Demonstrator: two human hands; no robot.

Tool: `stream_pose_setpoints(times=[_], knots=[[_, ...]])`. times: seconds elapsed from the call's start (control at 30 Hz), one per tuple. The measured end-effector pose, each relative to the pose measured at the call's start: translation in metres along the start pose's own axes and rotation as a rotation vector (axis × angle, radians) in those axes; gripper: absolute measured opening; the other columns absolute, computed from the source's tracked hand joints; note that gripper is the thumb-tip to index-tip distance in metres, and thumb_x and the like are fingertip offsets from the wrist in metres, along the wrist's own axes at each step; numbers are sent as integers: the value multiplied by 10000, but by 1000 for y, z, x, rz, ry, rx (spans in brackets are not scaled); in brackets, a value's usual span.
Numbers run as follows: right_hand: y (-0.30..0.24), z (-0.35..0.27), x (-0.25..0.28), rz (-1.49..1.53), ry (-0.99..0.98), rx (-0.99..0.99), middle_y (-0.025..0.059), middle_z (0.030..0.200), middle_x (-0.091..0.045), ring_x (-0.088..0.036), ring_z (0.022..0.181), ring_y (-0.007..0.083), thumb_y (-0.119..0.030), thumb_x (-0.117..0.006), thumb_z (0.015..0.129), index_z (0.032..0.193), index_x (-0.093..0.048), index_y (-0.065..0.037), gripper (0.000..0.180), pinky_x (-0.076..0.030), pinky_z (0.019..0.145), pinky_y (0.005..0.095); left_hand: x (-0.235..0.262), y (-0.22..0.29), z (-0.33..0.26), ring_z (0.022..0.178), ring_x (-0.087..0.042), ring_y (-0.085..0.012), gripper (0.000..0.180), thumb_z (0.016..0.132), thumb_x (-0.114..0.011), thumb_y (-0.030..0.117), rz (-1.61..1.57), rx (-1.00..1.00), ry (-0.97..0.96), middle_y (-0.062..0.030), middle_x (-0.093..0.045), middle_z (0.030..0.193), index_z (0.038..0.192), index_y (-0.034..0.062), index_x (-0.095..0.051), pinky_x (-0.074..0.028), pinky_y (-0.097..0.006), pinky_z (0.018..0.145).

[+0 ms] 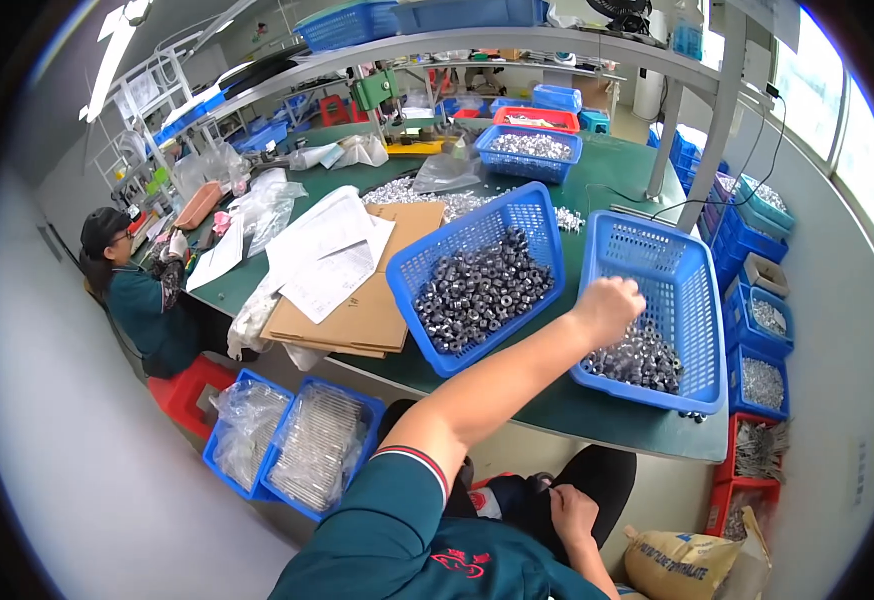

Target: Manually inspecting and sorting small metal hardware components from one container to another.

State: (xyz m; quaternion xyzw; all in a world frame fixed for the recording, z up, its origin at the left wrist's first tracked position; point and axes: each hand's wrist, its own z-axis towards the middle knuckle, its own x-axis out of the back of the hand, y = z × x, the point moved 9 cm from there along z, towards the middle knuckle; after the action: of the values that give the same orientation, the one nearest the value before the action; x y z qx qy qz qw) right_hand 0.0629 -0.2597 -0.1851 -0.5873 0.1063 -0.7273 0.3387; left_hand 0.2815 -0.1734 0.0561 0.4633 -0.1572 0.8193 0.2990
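My left arm reaches across to the right, and my left hand [612, 308] is closed above a blue perforated basket [699, 300] at the right of the table. Its fingers curl out of sight, so whatever they hold is hidden. Small shiny dark metal nut-like parts [647, 360] lie in that basket's near half. A second blue basket [409, 275], tilted beside it on the left, holds a thick heap of similar dark metal parts [487, 285]. Down at my lap is my right hand [574, 512], its fingers curled together by dark clothing; any thing in them cannot be made out.
Cardboard sheets [357, 322] topped by papers [332, 255] lie left of the baskets. Farther back are loose silvery parts and another filled blue basket [567, 160]. Stacked bins [762, 385] line the right wall. A seated co-worker [132, 290] is at the left.
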Motion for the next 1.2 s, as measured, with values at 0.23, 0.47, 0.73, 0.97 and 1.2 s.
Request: stream_pose_setpoints(times=[0.23, 0.47, 0.73, 0.97, 1.2], knots=[[-2, 9, 6, 64, 65, 36, 102, 693, -641, -632, 633, 309, -195, -675, 808, 761, -632, -96, 118, -493, 558, 412, 73, -122, -114, 854, -630, -308, 135, 799, -586, 79, -21, 495, 212, -105, -631, 854, 859, 103, -704, -510, -421, 742], [-3, 12, 0, 42, 44, 43, 98, 670, -625, -626, 619, 299, -185, -683, 794, 750, -624, -95, 117, -490, 550, 407, 19, -146, -140, 938, -620, -305, 187, 807, -684, 194, 87, 530, -133, -107, -633, 929, 978, 119, -704, -508, -425, 801], [-2, 11, -2, 16, 49, 16, 97, 671, -622, -624, 619, 301, -182, -681, 792, 751, -618, -95, 115, -490, 558, 407, 18, -139, -140, 900, -606, -308, 153, 745, -724, 99, 121, 572, -21, -104, -617, 902, 832, 80, -599, -499, -421, 775], [-5, 6, 5, 36, 54, 4, 101, 676, -625, -625, 624, 303, -167, -682, 786, 767, -627, -88, 98, -494, 560, 408, 53, -116, -149, 788, -621, -278, 182, 745, -716, 68, -170, 502, 181, -91, -626, 833, 858, 40, -575, -493, -382, 700], [-45, 39, 44, 447, 98, -65, 130, 691, -622, -610, 594, 287, -83, -698, 803, 824, -674, -38, 55, -476, 537, 335, 46, -32, -209, 833, -649, -173, 220, 765, -680, -122, -1597, 692, 296, -82, -615, 975, 903, 32, -604, -539, -277, 750]])
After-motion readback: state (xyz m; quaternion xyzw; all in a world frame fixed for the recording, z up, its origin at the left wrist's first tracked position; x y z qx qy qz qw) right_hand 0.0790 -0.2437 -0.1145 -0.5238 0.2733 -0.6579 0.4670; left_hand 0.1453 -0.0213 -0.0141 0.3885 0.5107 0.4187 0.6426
